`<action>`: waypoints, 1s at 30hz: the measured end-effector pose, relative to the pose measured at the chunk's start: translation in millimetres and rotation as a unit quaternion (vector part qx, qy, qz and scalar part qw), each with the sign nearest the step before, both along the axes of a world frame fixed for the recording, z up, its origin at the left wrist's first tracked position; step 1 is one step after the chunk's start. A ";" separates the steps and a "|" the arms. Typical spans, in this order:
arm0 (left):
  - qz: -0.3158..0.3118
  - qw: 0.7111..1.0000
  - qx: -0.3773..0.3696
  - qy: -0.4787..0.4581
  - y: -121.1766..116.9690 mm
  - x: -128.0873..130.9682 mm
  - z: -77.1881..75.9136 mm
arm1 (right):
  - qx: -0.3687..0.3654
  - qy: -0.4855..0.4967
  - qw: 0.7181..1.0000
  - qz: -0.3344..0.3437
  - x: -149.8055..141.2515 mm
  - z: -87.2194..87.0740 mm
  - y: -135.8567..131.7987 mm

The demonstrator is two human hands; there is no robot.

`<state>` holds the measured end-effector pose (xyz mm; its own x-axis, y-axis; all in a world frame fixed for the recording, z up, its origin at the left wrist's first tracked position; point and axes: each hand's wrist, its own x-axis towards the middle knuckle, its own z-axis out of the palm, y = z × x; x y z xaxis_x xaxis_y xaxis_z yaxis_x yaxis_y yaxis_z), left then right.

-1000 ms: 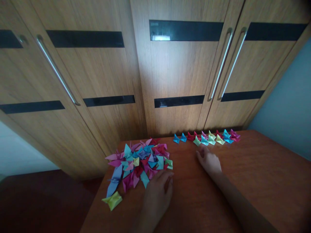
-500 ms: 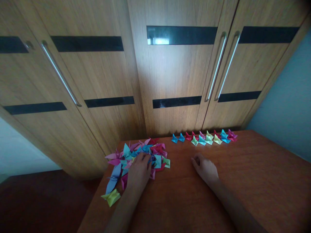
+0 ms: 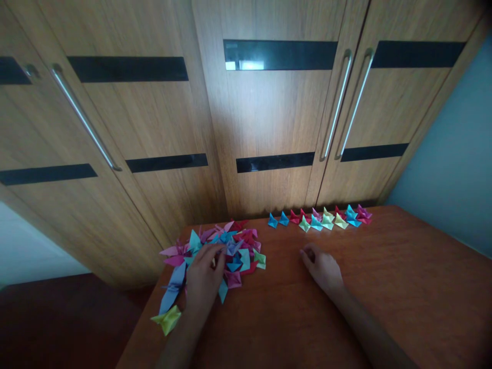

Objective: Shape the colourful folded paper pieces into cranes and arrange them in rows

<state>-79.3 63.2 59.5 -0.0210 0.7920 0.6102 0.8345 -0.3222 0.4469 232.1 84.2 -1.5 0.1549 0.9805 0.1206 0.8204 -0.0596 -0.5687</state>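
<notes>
At the lower left of the frame, a yellow folded paper (image 3: pixel 169 321) lies on the tabletop (image 3: pixel 269 323), near its left edge. Just above it lies a long blue folded paper (image 3: pixel 173 287), with a raised ridge across its middle.

At the lower centre-left is the paper pile (image 3: pixel 233 249), a loose overlapping heap in pink, red, teal, blue and purple. The left hand (image 3: pixel 205 279) is over this pile and hides part of it. Its thumb and fingers are curved toward each other; whether a paper is pinched between them cannot be told. A pale green folded paper (image 3: pixel 260 259) sits at the right margin of the pile.

Handling: each paper is judged to be very light, crisp along the folds and soft across the flat panels. Thin points are likely to bend or crush under pressure. The recommended hold is a light thumb-and-finger pinch on the thick folded middle, not on the tips. Overlapping papers may catch and drag their neighbours; a straight upward lift is advised.

At the lower centre-right, the right hand (image 3: pixel 323 269) rests at the tabletop, loosely curled, well apart from the left hand. No paper shows in it, but the inside of the curl is hidden. Beyond it, along the far edge of the tabletop, stands the paper row (image 3: pixel 315 222), small upright pieces in two uneven lines, with two blue ones at its left end.
</notes>
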 end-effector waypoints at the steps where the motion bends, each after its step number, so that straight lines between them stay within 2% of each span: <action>1: -0.012 0.999 -0.010 -0.034 -2.2 1.9 0.2 | 0.016 0.031 0.999 0.015 -1.1 0.5 -0.1; 5: -0.063 0.989 -0.076 -0.113 -11.7 21.0 -2.1 | 0.069 0.180 0.972 0.133 -17.1 8.6 -8.0; 8: -0.119 0.978 -0.128 -0.117 -20.2 41.0 -5.7 | 0.046 0.271 0.937 0.214 -37.4 17.8 -21.1; 11: -0.171 0.965 -0.160 -0.114 -28.1 56.8 -8.9 | 0.021 0.299 0.918 0.262 -53.4 23.3 -32.5; 16: -0.185 0.957 -0.168 -0.148 -33.2 65.2 -11.1 | 0.024 0.255 0.930 0.263 -56.6 22.0 -34.6; 24: -0.180 0.951 -0.185 -0.172 -32.4 62.3 -13.6 | -0.011 0.248 0.927 0.280 -51.7 23.7 -32.7; 27: -0.156 0.952 -0.186 -0.187 -30.8 58.6 -13.0 | 0.004 0.244 0.937 0.249 -46.4 21.8 -28.5; 30: -0.136 0.957 -0.176 -0.187 -29.2 54.2 -11.2 | 0.060 0.194 0.965 0.165 -32.2 15.4 -18.3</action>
<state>-25.1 34.0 48.3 0.0512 0.9542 0.2949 0.5012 -0.2800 0.8188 199.9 65.9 13.9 -0.1078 0.9666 0.2327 0.5067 0.2548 -0.8236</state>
